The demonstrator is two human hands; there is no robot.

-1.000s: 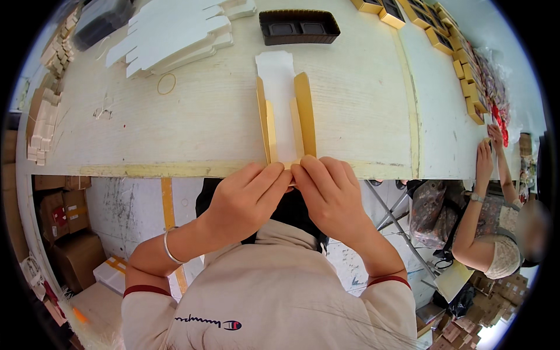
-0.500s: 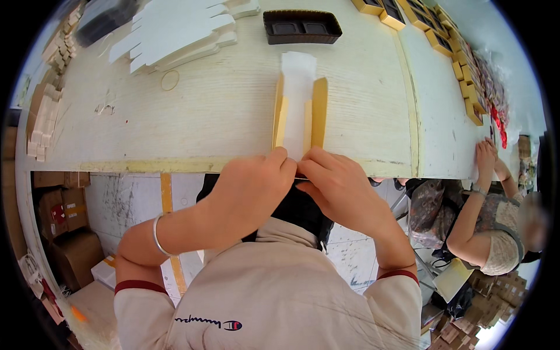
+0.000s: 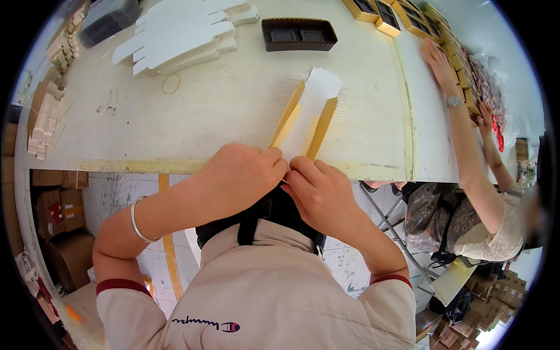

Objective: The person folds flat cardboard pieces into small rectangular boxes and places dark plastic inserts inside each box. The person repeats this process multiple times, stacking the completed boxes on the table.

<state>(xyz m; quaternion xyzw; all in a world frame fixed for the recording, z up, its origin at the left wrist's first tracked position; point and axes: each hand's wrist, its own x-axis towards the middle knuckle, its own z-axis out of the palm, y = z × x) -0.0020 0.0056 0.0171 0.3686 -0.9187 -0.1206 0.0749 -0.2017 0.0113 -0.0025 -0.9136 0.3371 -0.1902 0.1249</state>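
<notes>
A partly folded paperboard box [image 3: 311,111], white inside with gold side walls, lies tilted at the table's front edge, its far end pointing away and to the right. Both hands pinch its near end: my left hand [image 3: 251,169] at the left corner, my right hand [image 3: 319,189] at the right corner. The fingertips nearly meet there and cover the end fold. Beyond the box stands a dark brown plastic tray [image 3: 299,35] with two compartments.
White flat box blanks [image 3: 181,35] are stacked at the back left, with a rubber band [image 3: 171,84] near them. Gold boxes with dark trays [image 3: 388,20] line the far right. A co-worker's arm [image 3: 475,157] reaches over them. Cartons [image 3: 64,210] sit below the table at left.
The box's far end has swung to the right, and its near end has shifted slightly left with my hands. At right, the co-worker's arms have stretched farther toward the gold boxes.
</notes>
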